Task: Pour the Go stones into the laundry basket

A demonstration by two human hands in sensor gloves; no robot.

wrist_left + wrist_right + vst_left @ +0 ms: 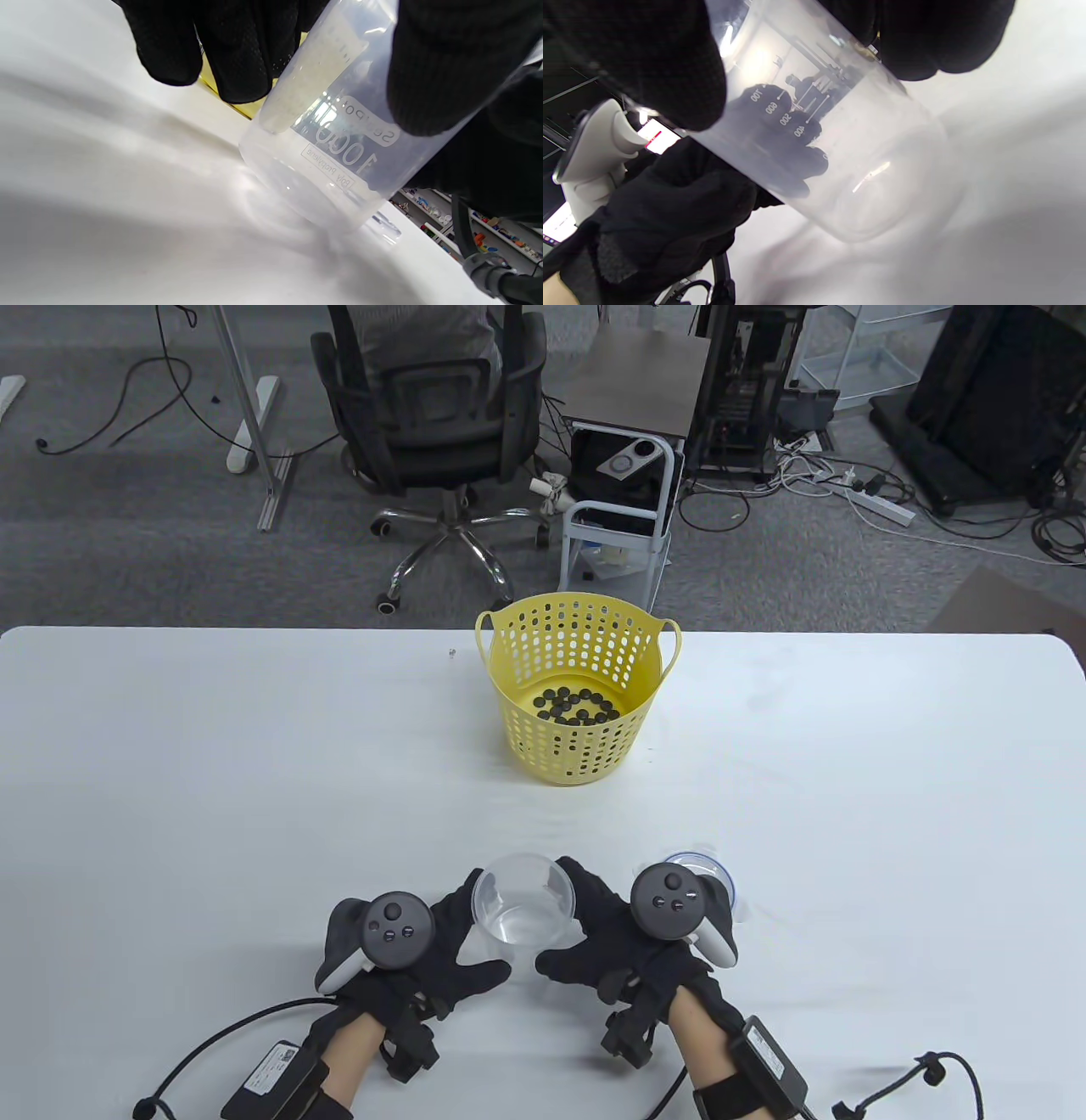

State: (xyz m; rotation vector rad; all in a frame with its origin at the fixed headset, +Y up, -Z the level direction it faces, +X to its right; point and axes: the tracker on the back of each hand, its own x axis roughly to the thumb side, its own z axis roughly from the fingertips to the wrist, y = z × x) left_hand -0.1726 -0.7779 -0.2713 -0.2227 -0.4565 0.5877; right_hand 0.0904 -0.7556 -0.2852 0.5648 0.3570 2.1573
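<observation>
A yellow perforated laundry basket (577, 687) stands at the table's far middle, with several black Go stones (577, 706) on its floor. A clear plastic beaker (522, 908) sits upright and empty at the near middle. My left hand (433, 937) holds its left side and my right hand (598, 929) holds its right side. In the left wrist view the beaker (331, 144) shows printed volume markings, my fingers (237, 55) wrap it, and a sliver of the basket (250, 111) shows behind. In the right wrist view the beaker (848, 148) is held between my fingers (666, 76).
A clear lid (708, 872) lies on the table just behind my right hand. The white table (212, 780) spreads wide on both sides. An office chair (441, 432) and a small cart (619, 517) stand beyond the far edge.
</observation>
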